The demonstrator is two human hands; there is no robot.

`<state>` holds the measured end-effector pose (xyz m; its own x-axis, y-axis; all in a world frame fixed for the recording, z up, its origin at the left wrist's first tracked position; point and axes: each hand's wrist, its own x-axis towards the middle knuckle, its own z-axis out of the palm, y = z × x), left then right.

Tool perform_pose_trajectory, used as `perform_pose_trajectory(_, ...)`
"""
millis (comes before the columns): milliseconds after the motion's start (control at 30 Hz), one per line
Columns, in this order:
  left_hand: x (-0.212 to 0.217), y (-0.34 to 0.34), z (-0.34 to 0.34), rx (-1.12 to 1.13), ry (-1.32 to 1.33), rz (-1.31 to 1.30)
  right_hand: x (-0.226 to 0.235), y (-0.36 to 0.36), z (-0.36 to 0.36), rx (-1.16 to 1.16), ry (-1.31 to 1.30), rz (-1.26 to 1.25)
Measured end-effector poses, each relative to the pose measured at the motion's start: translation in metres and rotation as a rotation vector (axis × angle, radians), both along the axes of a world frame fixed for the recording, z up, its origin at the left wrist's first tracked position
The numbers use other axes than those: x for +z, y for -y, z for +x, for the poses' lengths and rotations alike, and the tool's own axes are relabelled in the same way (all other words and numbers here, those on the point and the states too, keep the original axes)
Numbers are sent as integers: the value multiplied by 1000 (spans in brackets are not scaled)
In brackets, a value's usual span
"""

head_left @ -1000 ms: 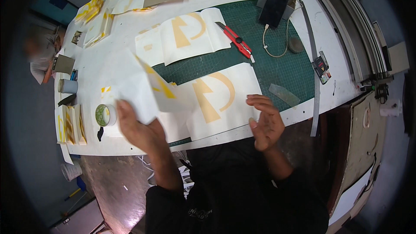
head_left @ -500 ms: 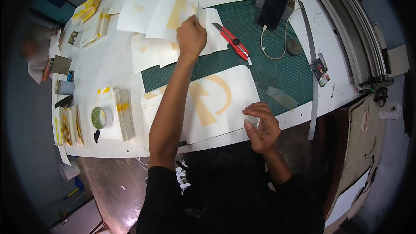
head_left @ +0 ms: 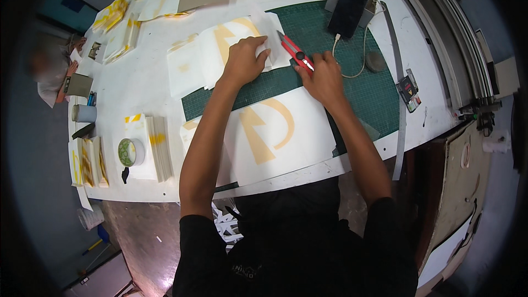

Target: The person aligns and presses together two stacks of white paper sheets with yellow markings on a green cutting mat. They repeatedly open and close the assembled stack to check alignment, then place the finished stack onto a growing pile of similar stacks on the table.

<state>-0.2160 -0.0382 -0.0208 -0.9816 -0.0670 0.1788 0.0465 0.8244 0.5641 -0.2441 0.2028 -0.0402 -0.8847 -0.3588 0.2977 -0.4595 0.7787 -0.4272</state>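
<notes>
Both bare forearms enter from the lower edge and extend forward and upward, converging slightly toward the hands. The left hand point(head_left: 243, 61) lies palm down at the end of a nearly straight arm, its back toward the camera, fingers curled loosely with the knuckles raised and the fingertips pressed downward. The right hand point(head_left: 324, 77) sits just beside it, slightly nearer the body, also palm down, fingers bent and gathered toward the thumb. The right elbow is more flexed than the left. Short dark sleeves cover both upper arms.
</notes>
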Motion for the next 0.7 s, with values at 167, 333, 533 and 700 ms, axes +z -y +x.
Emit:
perform_pose_trajectory(167,-19,8,8,-2,15,-227,-4,0,-8,54,65,-91)
perform_pose_trajectory(333,-21,14,18,-64,37,-268,1,-13,-14,8,46,-210)
perform_pose_trajectory(533,-18,13,27,-69,42,-269,35,12,0,77,-52,-357)
perform_pose_trajectory(700,-17,11,29,-47,-69,-262,18,17,-13,152,75,-81)
